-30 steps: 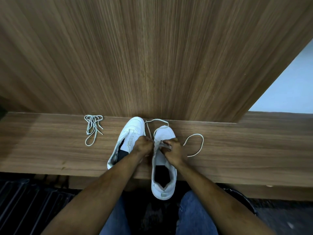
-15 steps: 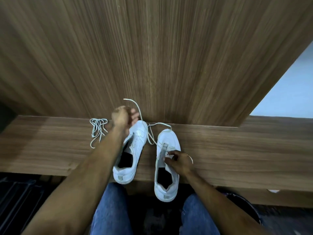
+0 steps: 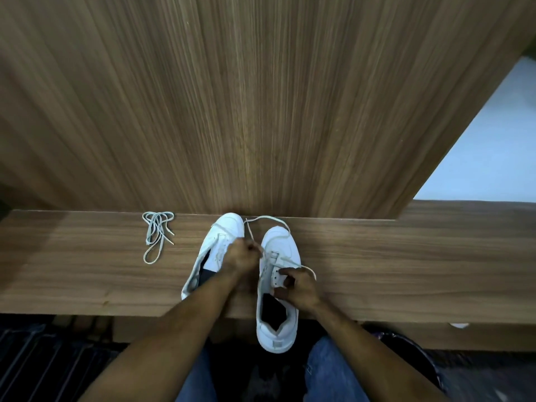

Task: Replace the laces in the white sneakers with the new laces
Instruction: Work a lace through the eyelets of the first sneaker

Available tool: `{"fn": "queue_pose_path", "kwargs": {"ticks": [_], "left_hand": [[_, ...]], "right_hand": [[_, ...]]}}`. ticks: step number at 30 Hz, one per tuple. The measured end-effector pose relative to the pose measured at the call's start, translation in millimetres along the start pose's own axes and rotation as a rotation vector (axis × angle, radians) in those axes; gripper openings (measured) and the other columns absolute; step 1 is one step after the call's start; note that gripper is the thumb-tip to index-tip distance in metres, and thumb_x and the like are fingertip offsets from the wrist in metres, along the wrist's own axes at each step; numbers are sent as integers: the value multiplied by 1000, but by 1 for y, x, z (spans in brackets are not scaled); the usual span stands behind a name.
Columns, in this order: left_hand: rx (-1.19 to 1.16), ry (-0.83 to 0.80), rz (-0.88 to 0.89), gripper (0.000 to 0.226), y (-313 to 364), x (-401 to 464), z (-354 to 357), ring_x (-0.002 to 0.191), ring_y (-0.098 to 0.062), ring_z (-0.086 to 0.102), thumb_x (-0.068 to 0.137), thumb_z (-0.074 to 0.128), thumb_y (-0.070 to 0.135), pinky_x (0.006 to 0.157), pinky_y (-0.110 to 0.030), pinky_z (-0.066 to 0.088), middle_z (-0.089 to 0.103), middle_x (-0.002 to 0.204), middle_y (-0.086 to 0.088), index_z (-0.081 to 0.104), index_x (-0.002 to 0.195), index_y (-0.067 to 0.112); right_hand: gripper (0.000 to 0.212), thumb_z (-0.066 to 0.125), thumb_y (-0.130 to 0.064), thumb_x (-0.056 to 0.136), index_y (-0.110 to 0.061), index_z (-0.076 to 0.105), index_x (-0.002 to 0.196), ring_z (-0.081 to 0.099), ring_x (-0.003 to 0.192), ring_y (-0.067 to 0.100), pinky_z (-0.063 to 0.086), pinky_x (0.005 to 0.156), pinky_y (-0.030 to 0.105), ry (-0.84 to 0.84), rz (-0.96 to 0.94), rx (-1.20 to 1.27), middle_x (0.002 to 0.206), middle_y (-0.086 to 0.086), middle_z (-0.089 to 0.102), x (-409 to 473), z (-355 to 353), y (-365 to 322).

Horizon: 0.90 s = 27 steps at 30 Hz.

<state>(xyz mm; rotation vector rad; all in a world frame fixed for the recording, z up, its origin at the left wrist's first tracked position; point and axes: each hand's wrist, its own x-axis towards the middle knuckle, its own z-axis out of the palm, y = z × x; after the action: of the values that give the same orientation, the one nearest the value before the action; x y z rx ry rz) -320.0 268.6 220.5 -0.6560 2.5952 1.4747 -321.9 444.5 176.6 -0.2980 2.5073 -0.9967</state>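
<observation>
Two white sneakers stand side by side on a wooden bench (image 3: 406, 265), toes toward the wall. The left sneaker (image 3: 224, 230) is partly covered by my left forearm. The right sneaker (image 3: 278, 320) overhangs the bench's front edge with its heel. A white lace (image 3: 268, 218) runs from the right sneaker's lower eyelets, loops past both toes and comes back between the shoes. My left hand (image 3: 242, 256) pinches that lace between the two sneakers. My right hand (image 3: 298, 285) grips the right sneaker's eyelet flap. A loose bundle of pale laces (image 3: 156, 233) lies on the bench to the left.
A tall wood-grain panel (image 3: 261, 97) rises directly behind the bench. My knees in blue jeans (image 3: 333, 369) are below the bench edge. A dark ribbed mat (image 3: 43, 364) lies on the floor at lower left, and a pale wall shows at upper right.
My left hand, raised high near the wall with the lace half a second ago, has come back down between the sneakers. My right hand stays on the right sneaker's flap.
</observation>
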Motion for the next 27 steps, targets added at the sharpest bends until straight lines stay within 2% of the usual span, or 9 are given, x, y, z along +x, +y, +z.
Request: {"fn": "queue_pose_path", "kwargs": {"ticks": [2, 4, 6, 11, 13, 17, 20, 23, 27], "left_hand": [[-568, 14, -140, 33, 23, 10, -22, 65, -27, 65, 95, 34, -1, 57, -27, 52, 68, 71, -7, 61, 78, 9], [-859, 94, -132, 30, 46, 23, -53, 68, -23, 71, 99, 31, 5, 60, -29, 58, 69, 84, -13, 61, 94, 4], [-1005, 120, -49, 24, 71, 29, -83, 74, -20, 72, 99, 36, 8, 61, -27, 58, 70, 86, -10, 60, 97, 6], [-1224, 157, 72, 23, 101, 28, -120, 76, -18, 73, 100, 37, 9, 67, -26, 59, 68, 74, -2, 58, 90, 10], [-1251, 156, 58, 20, 96, 30, -115, 78, -18, 73, 100, 39, 11, 67, -26, 59, 70, 76, -1, 57, 93, 12], [-1001, 201, -97, 25, 68, 35, -82, 71, -21, 67, 92, 53, 13, 57, -26, 55, 68, 87, -4, 54, 117, 18], [-453, 272, -33, 27, 38, 34, -47, 77, -28, 63, 86, 65, 11, 65, -30, 54, 63, 92, -6, 58, 112, 15], [-67, 41, 104, 7, 16, 29, -8, 82, -25, 65, 81, 73, 18, 75, -29, 49, 67, 79, -5, 66, 78, 17], [256, -114, 102, 21, 5, 26, 28, 96, -15, 61, 83, 69, 27, 84, -25, 45, 68, 98, 0, 71, 94, 9]], "right_hand": [[79, 70, -62, 47, -21, 67, 114, 57, 80, 12, 53, 81, 36, -9, 9, 19, 76, -12, 57, 3, 2, 2], [72, 77, -51, 57, -19, 64, 120, 60, 85, 12, 52, 86, 35, -48, 22, 23, 78, -14, 55, 3, 0, -1], [66, 80, -42, 66, -18, 61, 125, 61, 93, 13, 50, 90, 33, -66, 28, 27, 85, -13, 56, 1, -1, -2], [78, 64, -67, 46, -29, 64, 113, 60, 96, 12, 50, 91, 36, -75, 49, 10, 96, -10, 58, 0, -1, -1], [62, 66, -66, 48, -36, 61, 103, 59, 92, 10, 50, 88, 34, -78, 48, 4, 93, -12, 57, -2, -2, -3], [69, 77, -49, 63, -26, 60, 126, 60, 98, 11, 49, 92, 33, -68, 51, 41, 97, -11, 58, -4, -4, -5], [76, 74, -57, 55, -26, 62, 124, 62, 92, 10, 51, 89, 35, -63, 46, 59, 90, -12, 61, -5, -3, -4], [69, 67, -63, 50, -25, 67, 109, 63, 83, 11, 53, 82, 36, -28, 18, 38, 83, -9, 64, -5, -3, -1], [59, 70, -54, 56, -13, 68, 98, 64, 82, 17, 53, 81, 38, -13, 10, 71, 84, 0, 66, -6, -2, 3]]}}
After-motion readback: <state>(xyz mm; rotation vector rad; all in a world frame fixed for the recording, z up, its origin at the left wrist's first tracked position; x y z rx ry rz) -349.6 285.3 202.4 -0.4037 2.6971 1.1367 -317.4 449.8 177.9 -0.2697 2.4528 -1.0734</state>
